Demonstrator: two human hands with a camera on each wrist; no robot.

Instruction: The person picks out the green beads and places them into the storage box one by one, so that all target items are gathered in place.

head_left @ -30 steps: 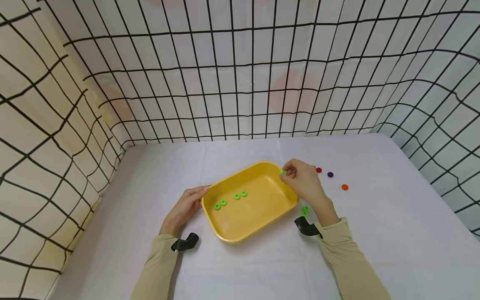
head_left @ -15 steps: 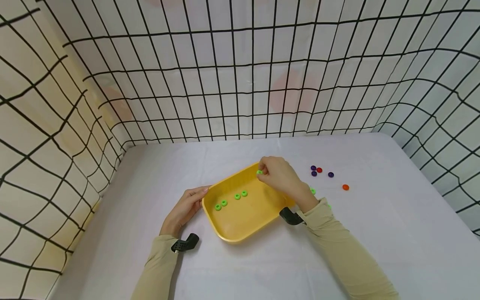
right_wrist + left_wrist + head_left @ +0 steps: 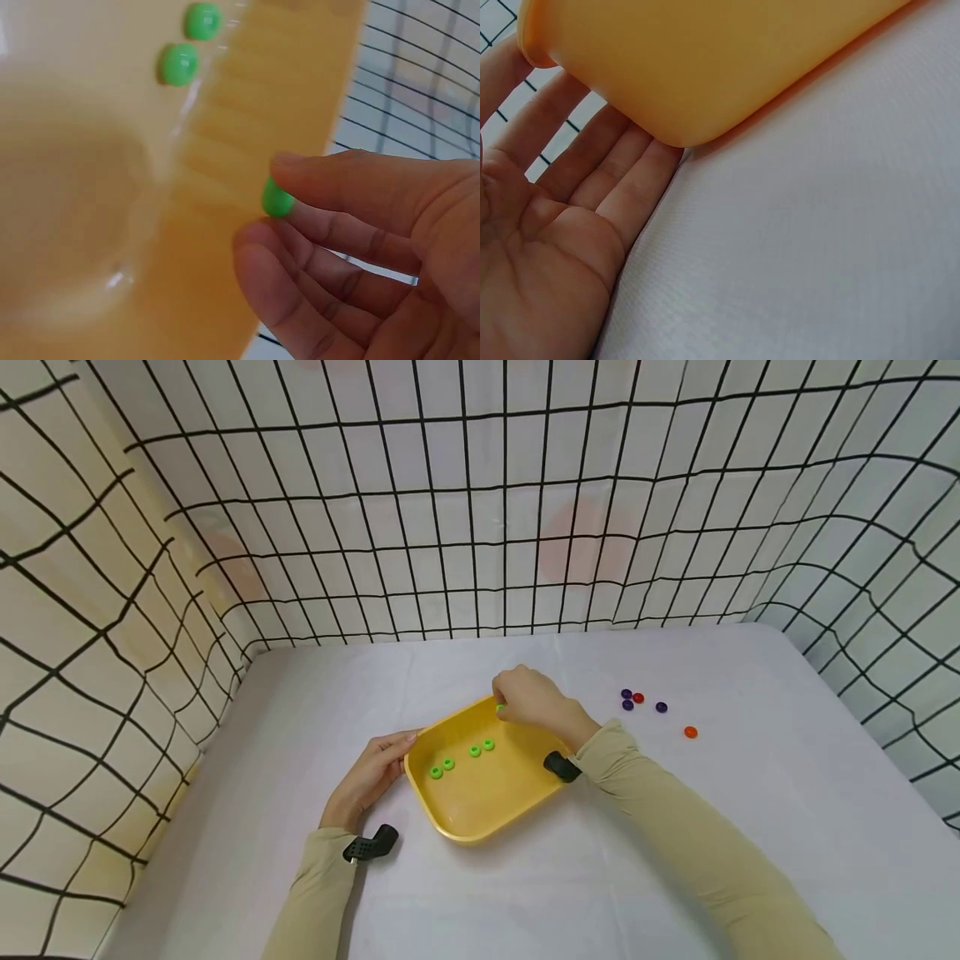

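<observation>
A yellow tray (image 3: 480,793) stands on the white table. Along its far left part lie several green rings (image 3: 475,751), two of which (image 3: 180,64) show in the right wrist view. My right hand (image 3: 531,697) is over the tray's far side, pinching another green ring (image 3: 277,197) between thumb and fingers. My left hand (image 3: 371,777) touches the tray's left end; in the left wrist view its fairly straight fingers (image 3: 634,176) rest against the outer wall (image 3: 705,67).
Right of the tray lie several purple pieces (image 3: 662,707), a red one (image 3: 638,698) and an orange one (image 3: 691,732). A black wire grid (image 3: 480,543) encloses the table's back and sides. Each wrist carries a small black device (image 3: 371,843).
My right hand has moved left along the tray's far side with the green ring, uncovering purple pieces. Its sleeve now covers where loose green rings lay. My left hand has stayed put.
</observation>
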